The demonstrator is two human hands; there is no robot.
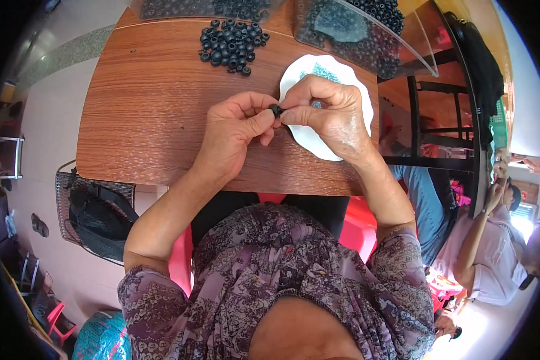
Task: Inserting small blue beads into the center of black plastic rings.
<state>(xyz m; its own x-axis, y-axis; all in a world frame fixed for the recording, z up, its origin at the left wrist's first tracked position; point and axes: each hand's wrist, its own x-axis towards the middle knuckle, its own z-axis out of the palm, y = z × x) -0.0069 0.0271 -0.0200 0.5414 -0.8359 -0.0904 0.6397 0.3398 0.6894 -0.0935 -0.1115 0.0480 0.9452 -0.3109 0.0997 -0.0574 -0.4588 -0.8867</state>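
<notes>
Between the thumb and fingers of my left hand (239, 123) is a small black ring-shaped piece (276, 110), held above the wooden table (156, 120). My right hand (330, 114) is pinched closed right beside that piece, its fingertips meeting it; whatever they hold is too small to make out. Under my right hand lies a white scalloped plate (309, 143) bearing many tiny bluish, clear-looking bits (321, 73). Farther off, a loose heap of similar black pieces with holes (231, 45) rests on the table.
Two clear plastic bins stand at the far edge, the left bin (207, 7) and the right bin (372, 45), both containing black pieces. A black wire basket (96, 216) with a dark bag sits left of the table. Another person (486, 258) is at the right, near a black-framed table (444, 120).
</notes>
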